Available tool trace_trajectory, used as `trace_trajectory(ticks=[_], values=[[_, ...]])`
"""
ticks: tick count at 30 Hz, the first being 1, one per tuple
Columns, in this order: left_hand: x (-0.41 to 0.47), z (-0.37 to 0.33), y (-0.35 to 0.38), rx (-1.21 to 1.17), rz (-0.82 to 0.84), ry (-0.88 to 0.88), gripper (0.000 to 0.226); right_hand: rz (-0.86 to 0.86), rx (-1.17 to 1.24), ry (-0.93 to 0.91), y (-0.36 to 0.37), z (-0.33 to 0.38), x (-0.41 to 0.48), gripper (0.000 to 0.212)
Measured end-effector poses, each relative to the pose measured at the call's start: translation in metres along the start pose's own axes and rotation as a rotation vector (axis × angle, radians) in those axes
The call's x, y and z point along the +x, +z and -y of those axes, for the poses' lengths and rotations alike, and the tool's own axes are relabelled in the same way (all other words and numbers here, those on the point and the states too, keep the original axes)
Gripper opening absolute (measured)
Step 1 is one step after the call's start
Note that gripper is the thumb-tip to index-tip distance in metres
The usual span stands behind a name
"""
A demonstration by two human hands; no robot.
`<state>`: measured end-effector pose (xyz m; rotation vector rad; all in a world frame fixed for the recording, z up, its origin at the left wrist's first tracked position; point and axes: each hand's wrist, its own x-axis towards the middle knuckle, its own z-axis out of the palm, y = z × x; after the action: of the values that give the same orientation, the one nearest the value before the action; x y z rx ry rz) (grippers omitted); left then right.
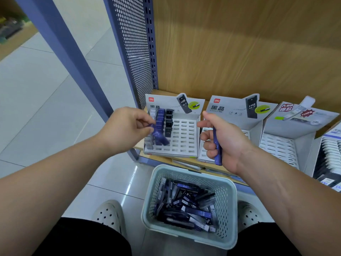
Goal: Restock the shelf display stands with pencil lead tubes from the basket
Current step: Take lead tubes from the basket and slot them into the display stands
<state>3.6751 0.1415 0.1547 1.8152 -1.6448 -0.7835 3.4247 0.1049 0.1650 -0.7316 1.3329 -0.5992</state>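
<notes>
At mid-frame the left hand [127, 128] pinches a tilted blue lead tube [160, 137] over the left display stand [186, 139]. Just right of it, the right hand [223, 139] grips a second blue tube [217, 152]. At lower centre, the basket [228, 209] holds loose tubes [188, 206].

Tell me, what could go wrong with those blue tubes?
1. The left hand pinches a tilted tube close over the standing tubes in the stand; it might knock them over.
2. The right hand holds a second tube; if its grip slips, the tube could miss the basket below.
</notes>
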Motion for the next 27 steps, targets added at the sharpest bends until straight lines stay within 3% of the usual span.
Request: trace_trajectory(ticks=[5, 9, 21, 25, 27], values=[[-0.001, 0.007, 0.014, 0.33, 0.053, 0.224, 0.011, 0.02, -0.011, 0.009, -0.002, -0.001, -0.002, 0.041], [0.004, 0.011, 0.022, 0.429, 0.11, 0.254, 0.01, 0.02, -0.005, 0.0, -0.006, -0.001, -0.002, 0.039], [0.008, 0.02, 0.04, 0.549, 0.2, 0.288, 0.016, 0.046, 0.072, 0.029, -0.007, 0.001, 0.0, 0.008], [0.011, 0.017, 0.04, 0.611, 0.17, 0.26, 0.018, 0.12, 0.027, -0.007, -0.004, 0.004, -0.006, 0.009], [0.011, 0.007, 0.042, 0.46, 0.083, 0.23, 0.013, 0.192, -0.033, 0.001, -0.003, 0.005, -0.009, 0.016]])
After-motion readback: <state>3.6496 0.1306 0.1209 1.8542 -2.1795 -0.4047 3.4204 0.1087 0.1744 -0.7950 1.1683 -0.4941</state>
